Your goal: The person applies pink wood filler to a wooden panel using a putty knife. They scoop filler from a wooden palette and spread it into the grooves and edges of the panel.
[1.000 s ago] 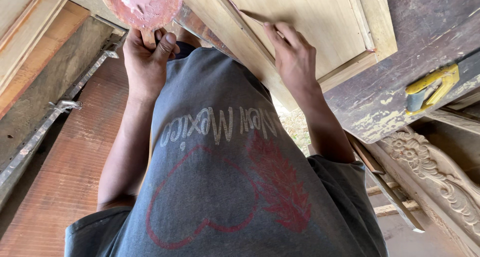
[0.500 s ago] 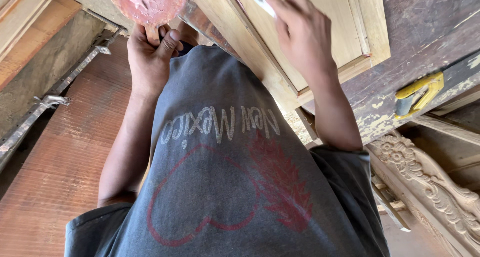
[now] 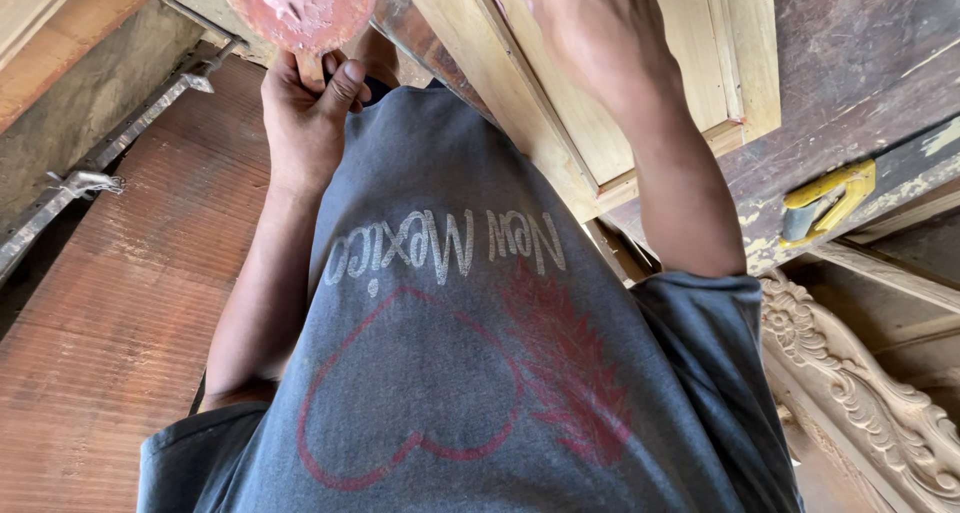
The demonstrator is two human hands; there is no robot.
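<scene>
Head view: left hand (image 3: pixel 310 108) stays clenched on the putty-smeared board (image 3: pixel 300 8); right hand (image 3: pixel 590 33) has climbed the pale wooden panel (image 3: pixel 600 123), its grip unclear.

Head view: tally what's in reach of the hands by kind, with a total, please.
Hands: 2, left hand and right hand
Round board smeared with pink paste, held by the left hand: 1
Pale wooden panelled frame, under the right hand: 1
Yellow clamp: 1
Carved wooden piece: 1
Total: 6
</scene>
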